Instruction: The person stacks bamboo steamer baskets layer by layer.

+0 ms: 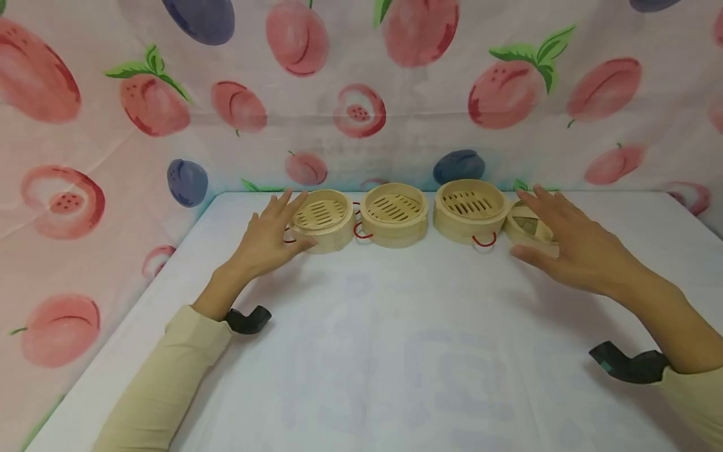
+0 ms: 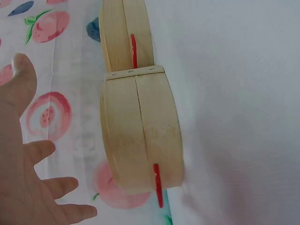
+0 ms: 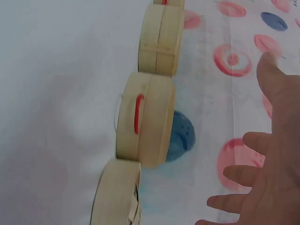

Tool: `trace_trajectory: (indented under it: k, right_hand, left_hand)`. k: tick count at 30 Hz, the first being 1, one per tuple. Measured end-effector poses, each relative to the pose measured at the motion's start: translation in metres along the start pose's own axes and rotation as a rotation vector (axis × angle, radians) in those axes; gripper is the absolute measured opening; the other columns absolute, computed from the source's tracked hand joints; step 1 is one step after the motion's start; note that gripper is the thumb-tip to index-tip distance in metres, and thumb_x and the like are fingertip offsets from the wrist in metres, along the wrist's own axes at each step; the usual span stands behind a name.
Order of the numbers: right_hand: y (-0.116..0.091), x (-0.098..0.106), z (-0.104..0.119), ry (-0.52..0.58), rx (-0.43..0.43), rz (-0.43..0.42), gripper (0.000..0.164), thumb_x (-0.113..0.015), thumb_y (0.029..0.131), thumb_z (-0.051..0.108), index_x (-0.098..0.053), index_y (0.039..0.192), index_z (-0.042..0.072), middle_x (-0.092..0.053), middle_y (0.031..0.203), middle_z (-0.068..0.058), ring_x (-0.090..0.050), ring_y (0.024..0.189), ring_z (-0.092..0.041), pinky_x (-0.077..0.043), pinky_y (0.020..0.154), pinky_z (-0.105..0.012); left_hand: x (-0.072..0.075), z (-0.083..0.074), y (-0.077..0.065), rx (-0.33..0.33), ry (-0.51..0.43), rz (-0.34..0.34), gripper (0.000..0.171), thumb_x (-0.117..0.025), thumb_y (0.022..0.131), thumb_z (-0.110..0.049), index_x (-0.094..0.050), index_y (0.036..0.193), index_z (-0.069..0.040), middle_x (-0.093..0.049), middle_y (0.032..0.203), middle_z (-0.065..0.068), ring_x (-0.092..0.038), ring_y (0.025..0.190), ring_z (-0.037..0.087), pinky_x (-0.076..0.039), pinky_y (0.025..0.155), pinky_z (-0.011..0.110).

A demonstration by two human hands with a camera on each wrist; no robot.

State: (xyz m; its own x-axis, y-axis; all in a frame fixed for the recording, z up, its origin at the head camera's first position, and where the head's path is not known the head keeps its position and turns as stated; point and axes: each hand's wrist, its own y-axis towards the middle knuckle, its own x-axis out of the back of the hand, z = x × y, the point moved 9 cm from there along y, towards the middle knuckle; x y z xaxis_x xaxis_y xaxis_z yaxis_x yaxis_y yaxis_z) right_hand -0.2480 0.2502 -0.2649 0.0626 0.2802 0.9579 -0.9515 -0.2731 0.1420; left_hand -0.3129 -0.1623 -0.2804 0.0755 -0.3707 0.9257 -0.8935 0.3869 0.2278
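Several round bamboo steamer baskets stand in a row at the back of the table. My left hand (image 1: 271, 235), fingers spread, is by the leftmost basket (image 1: 324, 235) and overlaps its left side in the head view. The left wrist view shows that hand (image 2: 28, 154) apart from the basket (image 2: 143, 136) with the red handle. At the right end, my right hand (image 1: 582, 251) partly hides a round bamboo piece (image 1: 531, 232) with a strip across its greyish middle. In the right wrist view, the spread right hand (image 3: 272, 164) touches nothing; the same piece (image 3: 115, 194) shows low in that view.
Between the hands stand a second slatted basket (image 1: 395, 232) and a taller-looking one (image 1: 471, 226), both with red loop handles. Behind the row hangs a fruit-print cloth (image 1: 412, 138). A white cloth (image 1: 373, 351) covers the table in front.
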Motion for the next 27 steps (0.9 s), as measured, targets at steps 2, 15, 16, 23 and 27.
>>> trace_trajectory:
  k: [2, 15, 16, 23, 27]
  right_hand:
    - [0.004, -0.002, 0.010, 0.019, 0.038, -0.027, 0.088, -0.062, 0.088, 0.051, -0.012, 0.155, 0.025, -0.014, 0.158, -0.012, -0.013, 0.142, -0.039, -0.025, 0.087, -0.078]
    - [0.028, -0.026, 0.052, 0.180, 0.189, -0.103, 0.076, -0.067, 0.089, 0.041, -0.031, 0.150, 0.015, -0.036, 0.149, -0.012, -0.036, 0.131, -0.038, -0.032, 0.099, -0.061]
    - [0.030, -0.028, 0.054, 0.192, 0.194, -0.105, 0.075, -0.066, 0.089, 0.041, -0.031, 0.150, 0.015, -0.037, 0.148, -0.012, -0.039, 0.129, -0.037, -0.034, 0.098, -0.060]
    - [0.042, -0.038, 0.068, 0.290, 0.235, -0.108, 0.069, -0.065, 0.091, 0.038, -0.035, 0.148, 0.013, -0.039, 0.147, -0.013, -0.054, 0.112, -0.036, -0.046, 0.087, -0.053]
    - [0.046, -0.044, 0.080, 0.337, 0.278, -0.084, 0.067, -0.063, 0.092, 0.037, -0.035, 0.149, 0.014, -0.040, 0.146, -0.013, -0.053, 0.115, -0.036, -0.048, 0.087, -0.052]
  left_hand:
    - [-0.001, 0.007, -0.001, 0.032, -0.034, -0.017, 0.086, -0.063, 0.087, -0.054, -0.019, 0.154, -0.024, -0.012, 0.158, 0.012, -0.012, 0.141, 0.042, -0.011, 0.101, 0.073]
    - [-0.021, 0.041, 0.000, 0.093, -0.230, 0.001, 0.085, -0.076, 0.082, -0.038, -0.029, 0.151, -0.021, -0.013, 0.155, 0.022, -0.017, 0.140, 0.042, -0.023, 0.103, 0.066]
    - [-0.022, 0.043, 0.000, 0.091, -0.238, 0.001, 0.083, -0.076, 0.083, -0.034, -0.030, 0.150, -0.019, -0.014, 0.155, 0.022, -0.016, 0.140, 0.042, -0.022, 0.104, 0.065]
    - [-0.022, 0.056, 0.000, 0.069, -0.256, -0.035, 0.055, -0.068, 0.089, -0.013, -0.047, 0.140, -0.008, -0.027, 0.150, 0.024, -0.023, 0.138, 0.041, -0.020, 0.109, 0.058]
    - [-0.018, 0.056, 0.002, 0.025, -0.263, -0.105, 0.034, -0.066, 0.090, -0.010, -0.059, 0.123, -0.007, -0.038, 0.145, 0.024, -0.031, 0.135, 0.041, -0.024, 0.108, 0.057]
